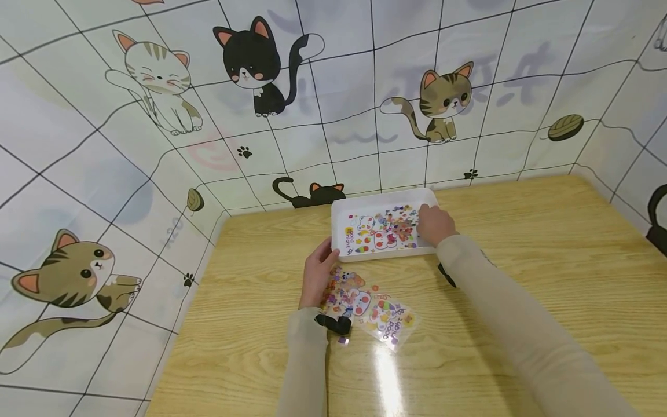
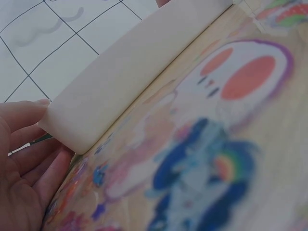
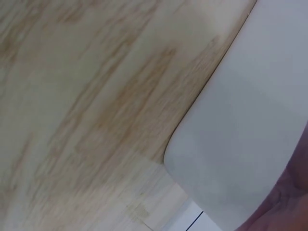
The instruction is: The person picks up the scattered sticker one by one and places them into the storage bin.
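A shallow white tray (image 1: pixel 383 201) stands on the table near the back wall. In it lies a clear printed bag (image 1: pixel 384 240) with cartoon faces, the words "good night" and many small colourful pieces. My left hand (image 1: pixel 316 277) holds the tray's near left corner, thumb at the rim (image 2: pixel 115 84) and fingers against the outside. At the tray's right end my right hand (image 1: pixel 436 225) reaches over the side, fingers bent down inside; I cannot tell whether they pinch anything. A second clear printed bag (image 1: pixel 388 319) of colourful pieces lies in front of the tray, partly behind my left wrist.
The wooden table (image 1: pixel 250 278) meets a wall covering (image 1: pixel 349 110) with a grid and cartoon cats at the back and left. A small shiny purple piece (image 1: pixel 343 341) lies near my left wrist. Black camera straps (image 1: pixel 336 324) sit on the sleeves.
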The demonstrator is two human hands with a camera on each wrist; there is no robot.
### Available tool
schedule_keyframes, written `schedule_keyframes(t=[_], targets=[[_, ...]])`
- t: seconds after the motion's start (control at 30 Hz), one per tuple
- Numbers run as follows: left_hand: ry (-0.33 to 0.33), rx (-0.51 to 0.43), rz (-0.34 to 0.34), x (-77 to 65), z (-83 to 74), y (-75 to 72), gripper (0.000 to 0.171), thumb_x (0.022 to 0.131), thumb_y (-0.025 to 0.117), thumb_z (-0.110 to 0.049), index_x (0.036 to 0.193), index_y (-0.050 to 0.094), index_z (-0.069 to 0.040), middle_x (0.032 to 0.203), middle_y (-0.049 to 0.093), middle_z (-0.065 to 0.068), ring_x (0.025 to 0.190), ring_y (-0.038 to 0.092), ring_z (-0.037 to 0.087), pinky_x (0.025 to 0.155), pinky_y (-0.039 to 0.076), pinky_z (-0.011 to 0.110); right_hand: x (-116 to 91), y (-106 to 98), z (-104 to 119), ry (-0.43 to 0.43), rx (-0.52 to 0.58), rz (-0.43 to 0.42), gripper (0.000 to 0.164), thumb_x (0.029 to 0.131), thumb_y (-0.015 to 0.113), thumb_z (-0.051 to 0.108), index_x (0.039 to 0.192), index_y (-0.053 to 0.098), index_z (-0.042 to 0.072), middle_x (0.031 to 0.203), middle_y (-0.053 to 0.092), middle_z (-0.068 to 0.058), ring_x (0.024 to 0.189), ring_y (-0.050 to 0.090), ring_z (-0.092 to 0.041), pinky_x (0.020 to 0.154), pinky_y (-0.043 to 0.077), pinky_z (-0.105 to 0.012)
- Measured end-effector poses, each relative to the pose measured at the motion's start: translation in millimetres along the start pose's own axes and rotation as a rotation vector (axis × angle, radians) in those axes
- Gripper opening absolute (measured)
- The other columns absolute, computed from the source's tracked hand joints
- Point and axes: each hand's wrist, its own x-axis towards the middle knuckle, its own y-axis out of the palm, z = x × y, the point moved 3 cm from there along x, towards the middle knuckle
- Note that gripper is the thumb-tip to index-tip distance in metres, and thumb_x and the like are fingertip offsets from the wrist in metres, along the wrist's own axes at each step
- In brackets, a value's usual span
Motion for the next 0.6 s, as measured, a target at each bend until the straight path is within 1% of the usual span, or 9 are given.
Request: schedule_keyframes(t=[0.2, 0.33, 0.5, 0.6], targets=[[0.004, -0.002, 0.002, 0.7, 1.8, 0.6, 0.042, 0.09, 0.052, -0.03, 0.131, 0.047, -0.023, 0.127, 0.05, -0.006, 0.115, 0.045, 0.008, 0.097, 0.035, 0.032, -1.5, -0.2, 1.2, -0.012, -0.024, -0.006, 0.015, 0.086, 0.053, 0.012, 0.084, 0.051, -0.003, 0.071, 0.05, -0.016, 0.055, 0.05, -0.027, 0.041, 0.04, -0.034], [0.0, -0.004, 0.004, 0.9, 2.9, 1.1, 0.042, 0.09, 0.052, -0.03, 0.131, 0.047, -0.024, 0.127, 0.05, -0.007, 0.115, 0.044, 0.007, 0.097, 0.035, 0.031, -3.5, -3.2, 4.6, -0.008, -0.075, 0.023, 0.017, 0.086, 0.054, 0.014, 0.086, 0.054, -0.003, 0.072, 0.051, -0.014, 0.057, 0.051, -0.026, 0.043, 0.041, -0.036], [0.014, -0.002, 0.001, 0.7, 2.0, 0.5, 0.042, 0.09, 0.052, -0.03, 0.131, 0.047, -0.022, 0.127, 0.05, -0.006, 0.115, 0.045, 0.008, 0.097, 0.035, 0.033, -5.3, -6.8, 9.7, 0.014, -0.139, 0.07, 0.021, 0.087, 0.052, 0.016, 0.094, 0.055, -0.003, 0.079, 0.045, -0.017, 0.059, 0.05, -0.027, 0.047, 0.042, -0.042], [0.016, -0.004, 0.006, 0.2, 0.7, 0.3, 0.042, 0.09, 0.052, -0.029, 0.131, 0.046, -0.022, 0.128, 0.05, -0.004, 0.116, 0.044, 0.01, 0.098, 0.035, 0.035, -5.0, -7.8, 10.7, 0.019, -0.157, 0.082, 0.021, 0.087, 0.052, 0.017, 0.095, 0.056, -0.002, 0.081, 0.044, -0.017, 0.059, 0.05, -0.028, 0.047, 0.043, -0.044]])
